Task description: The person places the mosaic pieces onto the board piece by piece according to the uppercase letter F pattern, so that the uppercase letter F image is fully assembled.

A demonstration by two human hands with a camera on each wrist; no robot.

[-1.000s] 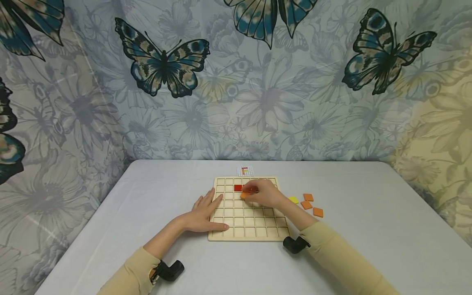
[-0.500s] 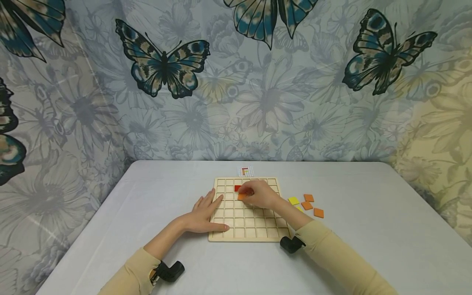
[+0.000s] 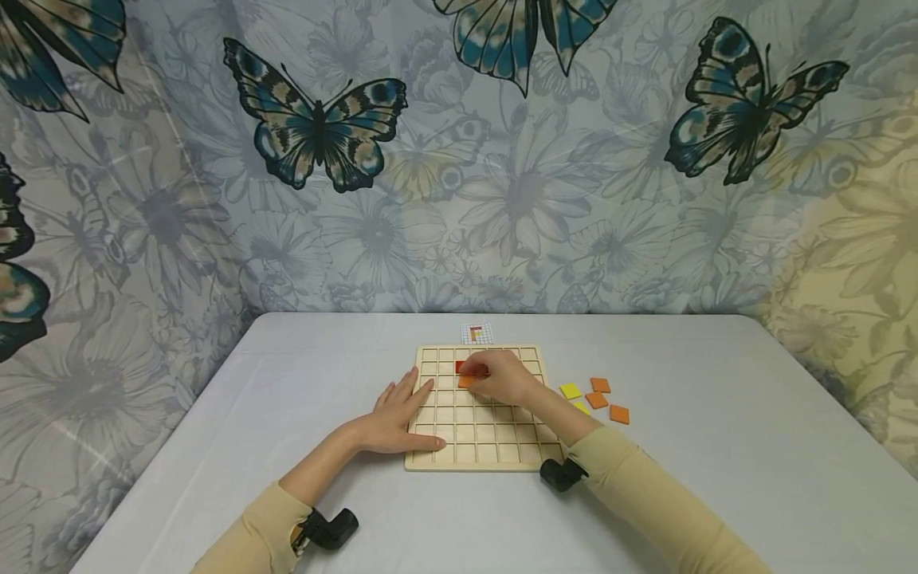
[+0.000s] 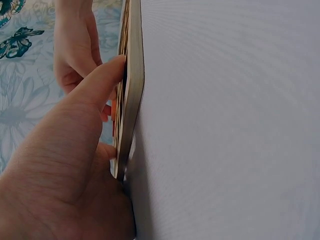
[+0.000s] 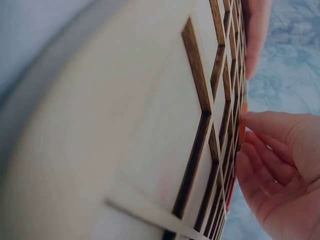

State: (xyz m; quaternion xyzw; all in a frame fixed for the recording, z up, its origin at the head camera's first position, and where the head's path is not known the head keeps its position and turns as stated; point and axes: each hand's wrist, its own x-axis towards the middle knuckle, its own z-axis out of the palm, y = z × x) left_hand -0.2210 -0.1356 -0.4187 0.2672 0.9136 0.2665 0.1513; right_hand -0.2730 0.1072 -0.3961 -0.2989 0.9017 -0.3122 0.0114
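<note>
Far half of board [image 3: 502,454]: partly hidden, a thin orange tile [image 3: 466,383] pinched by right hand [image 3: 505,376], red tile [image 3: 459,367] mostly covered; left hand [image 3: 390,422] spread across board's left edge.

this looks like an indoor corner set up for bench-top games or puzzles; whether it belongs to a home or a studio cannot be told. a printed backdrop [image 3: 531,191] of pale flowers and big blue-and-black butterflies [image 3: 319,131] stands behind the bench [image 3: 717,414] and along both sides of it, with shiny creases on its left part and a yellow tint on the right. the bench is white, with rounded far corners. a wooden grid board [image 3: 488,467], small coloured tiles [image 3: 597,400] and a patterned card [image 3: 476,334] suggest play, while black gadgets [image 3: 333,529] worn at both wrists suit a recording spot.
</note>
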